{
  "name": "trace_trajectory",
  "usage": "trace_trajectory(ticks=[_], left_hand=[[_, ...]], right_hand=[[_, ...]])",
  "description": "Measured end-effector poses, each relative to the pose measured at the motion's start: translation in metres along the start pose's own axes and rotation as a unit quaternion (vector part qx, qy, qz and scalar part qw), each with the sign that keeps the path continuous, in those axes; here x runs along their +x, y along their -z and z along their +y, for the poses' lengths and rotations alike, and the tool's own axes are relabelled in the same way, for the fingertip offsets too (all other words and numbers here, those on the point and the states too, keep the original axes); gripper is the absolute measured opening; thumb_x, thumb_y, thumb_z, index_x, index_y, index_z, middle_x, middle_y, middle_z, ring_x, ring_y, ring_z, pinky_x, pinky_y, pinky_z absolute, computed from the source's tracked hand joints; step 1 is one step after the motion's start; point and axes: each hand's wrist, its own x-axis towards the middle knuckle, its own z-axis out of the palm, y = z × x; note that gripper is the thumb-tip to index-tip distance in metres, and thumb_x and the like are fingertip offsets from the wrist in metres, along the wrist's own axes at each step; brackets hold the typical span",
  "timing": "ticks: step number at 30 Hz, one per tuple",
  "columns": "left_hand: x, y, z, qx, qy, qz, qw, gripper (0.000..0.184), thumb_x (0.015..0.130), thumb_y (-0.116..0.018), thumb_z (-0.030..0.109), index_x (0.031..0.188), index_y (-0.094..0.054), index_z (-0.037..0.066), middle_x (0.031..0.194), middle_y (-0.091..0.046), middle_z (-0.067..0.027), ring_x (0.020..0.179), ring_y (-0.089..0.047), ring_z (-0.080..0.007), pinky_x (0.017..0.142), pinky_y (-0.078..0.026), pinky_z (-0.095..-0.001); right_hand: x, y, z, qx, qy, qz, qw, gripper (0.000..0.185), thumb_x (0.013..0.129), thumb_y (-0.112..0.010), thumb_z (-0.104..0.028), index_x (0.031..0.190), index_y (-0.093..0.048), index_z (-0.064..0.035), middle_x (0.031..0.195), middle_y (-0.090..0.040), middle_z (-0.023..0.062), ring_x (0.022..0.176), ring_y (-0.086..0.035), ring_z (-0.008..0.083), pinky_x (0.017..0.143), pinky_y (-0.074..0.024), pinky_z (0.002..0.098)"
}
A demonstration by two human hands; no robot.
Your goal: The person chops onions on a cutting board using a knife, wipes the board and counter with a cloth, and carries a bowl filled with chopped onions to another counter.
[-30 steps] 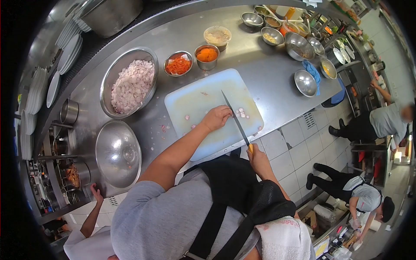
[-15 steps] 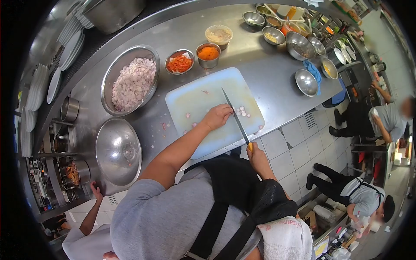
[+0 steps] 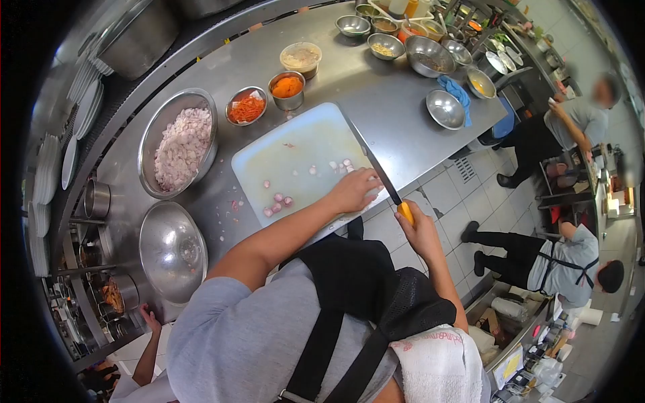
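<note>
Head view: I see the knife (image 3: pixel 385 178) swung out to the cutting board's (image 3: pixel 306 144) right edge, shallots (image 3: pixel 278 197) left lying on the board; slicing looks paused. Right hand (image 3: pixel 422 230) grips the handle; left hand's (image 3: pixel 355 191) fingers curl, contents unclear.

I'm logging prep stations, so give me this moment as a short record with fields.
Right hand: gripping a yellow-handled knife
Left hand: at the cutting board, beside the knife; grip unclear
On board: small pinkish shallot-like pieces
Left of board: large steel bowl of chopped pinkish pieces
Beyond board: shredded carrot
Others: co-worker's hand, lower left of view
</note>
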Motion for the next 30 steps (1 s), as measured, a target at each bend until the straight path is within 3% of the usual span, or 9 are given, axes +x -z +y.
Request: trace_trajectory(ticks=[5,7,10,14,17,20,21,23,30], left_hand=[[0.022,-0.033,0.005,0.131,-0.071,-0.117,0.982,0.029,0.079,-0.074,0.009,0.108,-0.076,0.007,0.119,-0.067,-0.01,0.123,-0.06,-0.0328,0.099,-0.051,-0.0455],[0.021,-0.051,-0.012,0.202,-0.111,-0.248,0.941,0.019,0.083,-0.069,0.011,0.099,-0.077,0.004,0.121,-0.068,-0.0098,0.12,-0.061,-0.0323,0.099,-0.051,-0.0458],[0.02,-0.06,-0.019,0.182,-0.111,-0.206,0.955,0.016,0.087,-0.063,0.011,0.089,-0.076,0.002,0.12,-0.068,-0.0097,0.122,-0.061,-0.0314,0.099,-0.052,-0.0445],[0.024,-0.064,-0.027,0.116,-0.108,-0.22,0.962,0.016,0.088,-0.061,0.01,0.091,-0.074,0.0,0.118,-0.069,-0.0095,0.122,-0.061,-0.0304,0.098,-0.054,-0.0424],[0.014,-0.062,-0.027,0.068,-0.105,-0.192,0.973,0.015,0.088,-0.064,0.008,0.097,-0.072,-0.001,0.116,-0.069,-0.0099,0.118,-0.063,-0.0308,0.096,-0.055,-0.0414],[-0.004,-0.048,-0.024,0.02,-0.021,-0.041,0.999,0.021,0.083,-0.071,-0.002,0.104,-0.072,0.002,0.118,-0.069,-0.0122,0.111,-0.066,-0.0331,0.096,-0.055,-0.0424],[-0.009,-0.038,-0.029,0.029,-0.022,-0.035,0.999,0.021,0.083,-0.071,-0.002,0.104,-0.072,0.002,0.118,-0.069,-0.0122,0.111,-0.066,-0.0331,0.096,-0.055,-0.0424],[-0.026,-0.019,-0.039,0.07,0.048,0.111,0.99,0.025,0.081,-0.074,-0.002,0.105,-0.073,0.004,0.121,-0.069,-0.0126,0.115,-0.066,-0.0339,0.098,-0.055,-0.0432],[-0.026,0.045,0.03,0.167,0.168,0.251,0.939,0.034,0.077,-0.08,0.003,0.111,-0.075,0.009,0.129,-0.068,-0.0111,0.131,-0.058,-0.0341,0.113,-0.045,-0.0522]], right_hand=[[-0.004,0.011,0.01,-0.007,-0.004,0.006,1.0,0.039,0.102,-0.071,-0.033,0.132,-0.063,-0.01,0.089,-0.073,0.0274,0.085,-0.071,0.0496,0.072,-0.0555,0.0508],[-0.007,0.01,0.02,0.006,0.013,0.015,1.0,0.038,0.102,-0.071,-0.033,0.131,-0.063,-0.0099,0.089,-0.072,0.0276,0.085,-0.071,0.0497,0.071,-0.0553,0.0513],[-0.008,0.011,0.034,0.011,0.008,0.019,1.0,0.038,0.102,-0.071,-0.033,0.131,-0.064,-0.0097,0.089,-0.073,0.0277,0.085,-0.071,0.0498,0.072,-0.0553,0.0513],[-0.004,0.016,0.049,0.022,0.01,0.013,1.0,0.038,0.102,-0.071,-0.033,0.13,-0.064,-0.0087,0.09,-0.073,0.028,0.086,-0.071,0.0501,0.072,-0.0555,0.0511],[0.0,0.02,0.057,0.029,0.032,0.007,0.999,0.038,0.102,-0.071,-0.033,0.13,-0.065,-0.0075,0.09,-0.072,0.0284,0.086,-0.071,0.0505,0.073,-0.0556,0.0514],[0.008,0.023,0.067,0.029,0.041,-0.007,0.999,0.04,0.101,-0.072,-0.033,0.13,-0.065,-0.0067,0.091,-0.072,0.0289,0.088,-0.07,0.0511,0.074,-0.0555,0.0519],[0.011,0.023,0.072,0.022,0.054,-0.008,0.998,0.04,0.101,-0.072,-0.034,0.131,-0.065,-0.0071,0.092,-0.073,0.0286,0.088,-0.071,0.0508,0.074,-0.0558,0.0517],[0.017,0.021,0.075,0.015,0.074,-0.013,0.997,0.041,0.101,-0.072,-0.034,0.131,-0.065,-0.0075,0.092,-0.073,0.0284,0.089,-0.071,0.0506,0.075,-0.0562,0.0515],[0.048,0.027,0.074,-0.068,0.169,-0.033,0.983,0.043,0.097,-0.075,-0.033,0.135,-0.067,-0.0138,0.099,-0.076,0.0237,0.09,-0.073,0.0459,0.078,-0.0576,0.0524]])
